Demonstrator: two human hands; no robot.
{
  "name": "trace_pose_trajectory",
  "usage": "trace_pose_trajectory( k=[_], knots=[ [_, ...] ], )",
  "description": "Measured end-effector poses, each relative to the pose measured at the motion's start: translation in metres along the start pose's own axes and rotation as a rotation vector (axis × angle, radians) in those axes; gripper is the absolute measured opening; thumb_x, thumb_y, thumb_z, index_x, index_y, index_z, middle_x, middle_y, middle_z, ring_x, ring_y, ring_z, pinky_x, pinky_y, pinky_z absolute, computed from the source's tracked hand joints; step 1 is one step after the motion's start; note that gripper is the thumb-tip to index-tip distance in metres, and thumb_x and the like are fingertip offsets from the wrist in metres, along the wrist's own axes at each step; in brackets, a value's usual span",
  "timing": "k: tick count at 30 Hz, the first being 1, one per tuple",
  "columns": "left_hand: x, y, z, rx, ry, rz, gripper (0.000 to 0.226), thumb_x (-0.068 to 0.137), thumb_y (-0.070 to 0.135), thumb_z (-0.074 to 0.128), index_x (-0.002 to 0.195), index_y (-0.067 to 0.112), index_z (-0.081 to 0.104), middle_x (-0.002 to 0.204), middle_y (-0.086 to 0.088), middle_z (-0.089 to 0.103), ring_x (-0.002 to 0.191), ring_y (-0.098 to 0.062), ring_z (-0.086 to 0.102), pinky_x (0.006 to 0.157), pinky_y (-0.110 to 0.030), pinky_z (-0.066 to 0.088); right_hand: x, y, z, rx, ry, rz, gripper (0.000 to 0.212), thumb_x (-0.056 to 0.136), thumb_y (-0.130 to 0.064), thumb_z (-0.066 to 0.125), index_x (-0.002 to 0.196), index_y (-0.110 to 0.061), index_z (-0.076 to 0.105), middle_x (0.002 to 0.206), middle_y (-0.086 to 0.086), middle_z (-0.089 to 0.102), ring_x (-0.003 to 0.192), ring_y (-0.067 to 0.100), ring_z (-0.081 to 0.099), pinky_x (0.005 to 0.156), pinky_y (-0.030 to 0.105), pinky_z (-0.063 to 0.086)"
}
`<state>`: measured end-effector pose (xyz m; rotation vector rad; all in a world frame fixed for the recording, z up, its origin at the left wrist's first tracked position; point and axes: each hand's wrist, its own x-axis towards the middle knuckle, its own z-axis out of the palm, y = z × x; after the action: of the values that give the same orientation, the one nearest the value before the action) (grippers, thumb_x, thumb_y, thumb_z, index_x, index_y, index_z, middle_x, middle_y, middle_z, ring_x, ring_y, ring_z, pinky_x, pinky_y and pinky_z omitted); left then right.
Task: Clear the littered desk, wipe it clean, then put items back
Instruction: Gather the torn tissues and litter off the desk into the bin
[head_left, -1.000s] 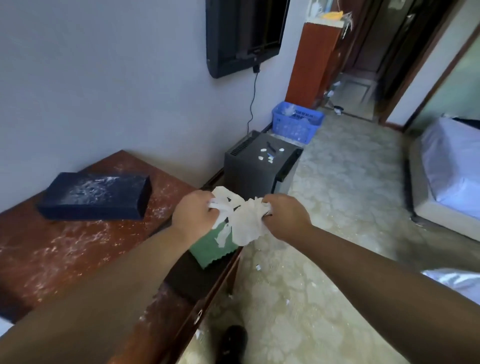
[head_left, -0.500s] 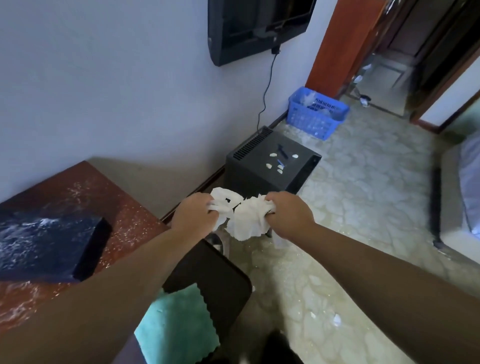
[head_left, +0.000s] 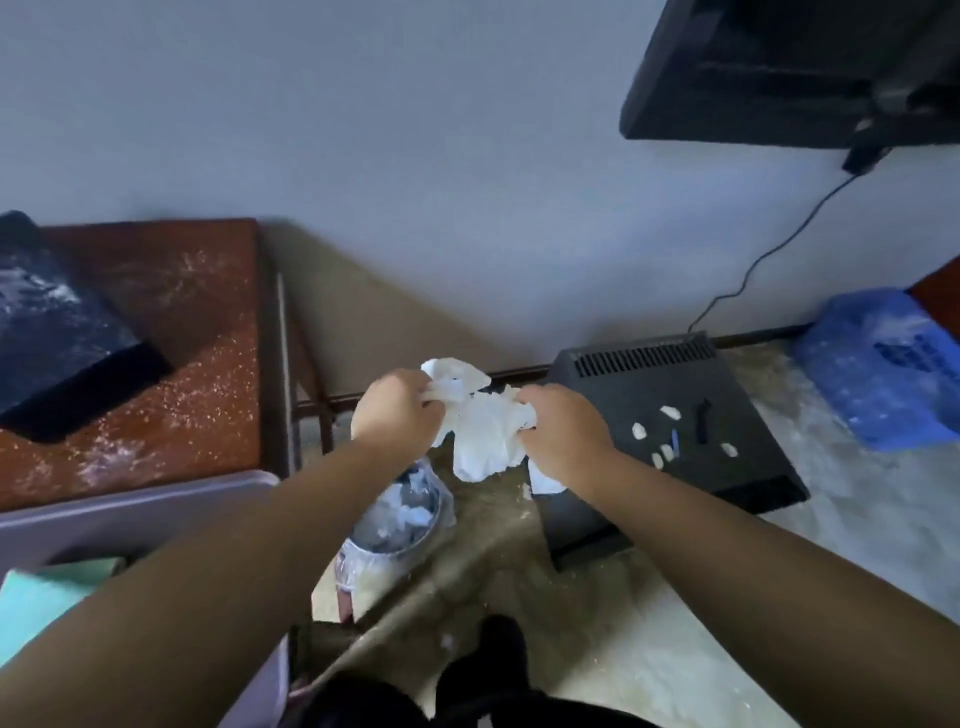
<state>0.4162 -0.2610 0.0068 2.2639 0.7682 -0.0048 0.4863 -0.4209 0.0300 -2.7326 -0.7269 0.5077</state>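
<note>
1. Gripping a crumpled white paper wad (head_left: 480, 436) from both sides in mid-air, with the left hand (head_left: 397, 410) curled tight round its upper left edge and the right hand (head_left: 563, 436) curled tight round its right edge.
2. Holding that wad near a lined waste bin (head_left: 400, 514) on the floor, seemingly a little to one side of its mouth; bin already part-filled with white scraps, just beside the desk (head_left: 182, 364) corner.
3. Showing the reddish-brown desk at left, speckled with pale dust, carrying a dark box (head_left: 57, 338) likewise dusted white.
4. Showing at right, on the floor, a black unit (head_left: 623, 384) with a few paper scraps (head_left: 670, 413) on top, and a blue basket (head_left: 878, 369) beyond.
5. Judged as the clearing step: litter gathered for disposal, wiping apparently not yet done.
6. Calling next for bringing the wad squarely over the bin mouth, loosening both grips together, then collecting any strays.
</note>
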Motion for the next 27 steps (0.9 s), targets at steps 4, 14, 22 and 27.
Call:
trace_pose_trajectory(
  k=[4, 14, 22, 27],
  knots=[
    [0.002, -0.011, 0.039, -0.070, 0.076, -0.201, 0.012, 0.080, 0.008, 0.048, 0.078, 0.013, 0.058, 0.077, -0.007, 0.061, 0.073, -0.027, 0.055, 0.064, -0.032, 0.046, 0.038, 0.022, 0.015, 0.008, -0.053, -0.040, 0.042, 0.086, -0.010, 0.052, 0.127, -0.019, 0.054, 0.119, 0.006, 0.055, 0.105, 0.026, 0.054, 0.078, 0.031, 0.045],
    [0.043, -0.151, 0.157, -0.299, 0.377, -0.776, 0.029, 0.087, 0.009, 0.044, 0.106, 0.010, 0.067, 0.103, -0.012, 0.064, 0.094, -0.033, 0.058, 0.078, -0.034, 0.048, 0.139, 0.023, 0.209, -0.046, -0.337, -0.245, 0.040, 0.084, -0.007, 0.057, 0.121, -0.020, 0.058, 0.117, 0.003, 0.057, 0.106, 0.024, 0.057, 0.078, 0.027, 0.044],
    [0.075, -0.241, 0.263, -0.325, 0.506, -0.885, 0.035, 0.091, 0.004, 0.046, 0.122, 0.008, 0.060, 0.121, -0.013, 0.059, 0.114, -0.027, 0.054, 0.088, -0.030, 0.041, 0.195, 0.050, 0.392, 0.286, -0.436, -0.081, 0.044, 0.077, -0.007, 0.065, 0.120, -0.011, 0.056, 0.115, 0.007, 0.061, 0.108, 0.020, 0.057, 0.081, 0.014, 0.041],
    [0.088, -0.263, 0.301, -0.305, 0.373, -0.886, 0.040, 0.091, 0.004, 0.043, 0.129, 0.011, 0.056, 0.131, -0.006, 0.053, 0.119, -0.022, 0.050, 0.090, -0.027, 0.039, 0.210, 0.064, 0.441, 0.412, -0.664, -0.055, 0.080, 0.085, 0.001, 0.063, 0.147, -0.009, 0.012, 0.152, 0.007, 0.023, 0.140, 0.021, 0.025, 0.106, 0.022, 0.033]
  ],
)
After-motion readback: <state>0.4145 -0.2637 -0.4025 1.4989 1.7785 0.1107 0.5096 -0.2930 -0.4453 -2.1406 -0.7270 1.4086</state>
